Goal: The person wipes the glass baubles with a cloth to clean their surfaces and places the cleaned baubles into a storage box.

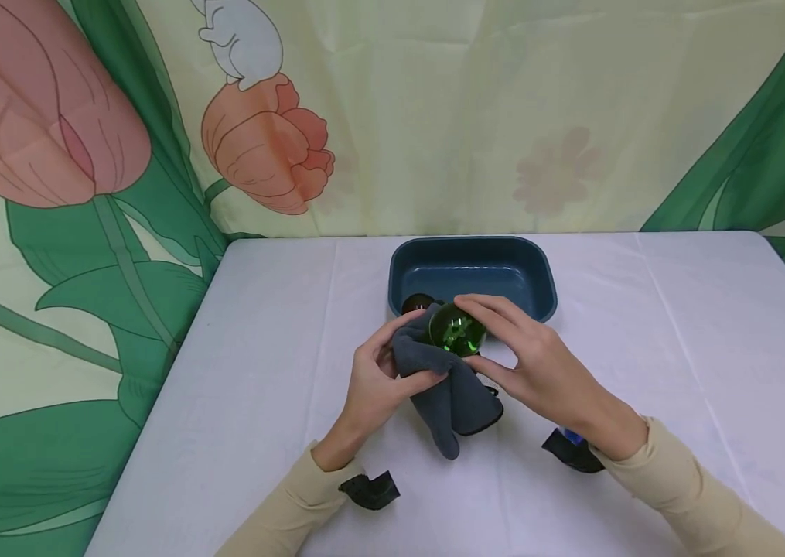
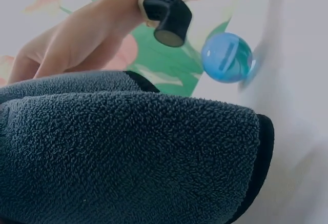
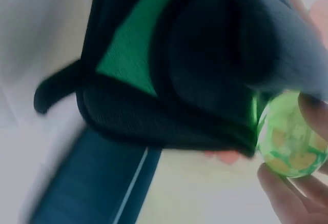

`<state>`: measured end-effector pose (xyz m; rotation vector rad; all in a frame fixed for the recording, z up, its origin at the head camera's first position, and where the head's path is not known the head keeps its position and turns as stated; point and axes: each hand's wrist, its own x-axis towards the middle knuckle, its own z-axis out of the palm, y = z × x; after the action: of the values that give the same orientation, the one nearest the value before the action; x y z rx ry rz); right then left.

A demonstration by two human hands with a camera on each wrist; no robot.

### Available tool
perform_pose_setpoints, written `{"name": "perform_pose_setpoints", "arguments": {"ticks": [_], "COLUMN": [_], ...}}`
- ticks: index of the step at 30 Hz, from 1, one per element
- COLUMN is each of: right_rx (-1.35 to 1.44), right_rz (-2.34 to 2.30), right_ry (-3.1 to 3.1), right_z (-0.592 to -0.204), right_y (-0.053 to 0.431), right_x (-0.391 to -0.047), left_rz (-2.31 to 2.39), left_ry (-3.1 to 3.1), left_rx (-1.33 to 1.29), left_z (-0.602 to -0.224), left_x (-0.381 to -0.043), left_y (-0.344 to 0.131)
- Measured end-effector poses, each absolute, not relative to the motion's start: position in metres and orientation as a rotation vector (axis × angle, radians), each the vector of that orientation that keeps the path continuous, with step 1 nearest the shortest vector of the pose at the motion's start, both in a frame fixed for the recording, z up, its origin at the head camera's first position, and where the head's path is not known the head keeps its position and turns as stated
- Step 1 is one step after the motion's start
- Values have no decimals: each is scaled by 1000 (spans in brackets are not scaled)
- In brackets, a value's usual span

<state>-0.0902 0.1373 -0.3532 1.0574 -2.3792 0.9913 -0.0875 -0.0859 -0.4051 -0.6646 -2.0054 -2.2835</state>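
My left hand (image 1: 381,381) grips a dark grey terry cloth (image 1: 444,387) with a black edge, whose lower part hangs down over the table. In my right hand (image 1: 538,367) a clear green ball (image 1: 458,329) is pinched between thumb and fingers, with its left side against the cloth. From the right wrist view, the ball (image 3: 291,134) touches the cloth (image 3: 200,75), which shows a green patch. Cloth (image 2: 133,152) fills most of the left wrist view and hides my left hand there; behind it appears my right hand (image 2: 77,49).
A dark blue basin (image 1: 470,246) stands at the back of the white-covered table (image 1: 274,348), with a dark reddish ball (image 1: 417,302) in its front left corner. Beneath my right wrist lies a clear blue ball (image 2: 227,57). Each wrist carries a black camera mount (image 1: 371,490).
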Motion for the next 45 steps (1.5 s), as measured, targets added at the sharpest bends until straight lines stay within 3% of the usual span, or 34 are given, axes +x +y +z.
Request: {"name": "perform_pose_setpoints", "arguments": {"ticks": [18,45], "right_rx": [845,790], "right_rz": [895,833], "right_ry": [-2692,-3115], "right_z": [-340,-392], "right_y": [149,151], "right_x": [-154,-204], "left_rz": [-2296,-2260], "left_ry": [-2060,-2059], "left_rx": [-552,-562], "left_z": [-415,-416], "left_x": [-81,-75], "left_y": [-107,-110]}}
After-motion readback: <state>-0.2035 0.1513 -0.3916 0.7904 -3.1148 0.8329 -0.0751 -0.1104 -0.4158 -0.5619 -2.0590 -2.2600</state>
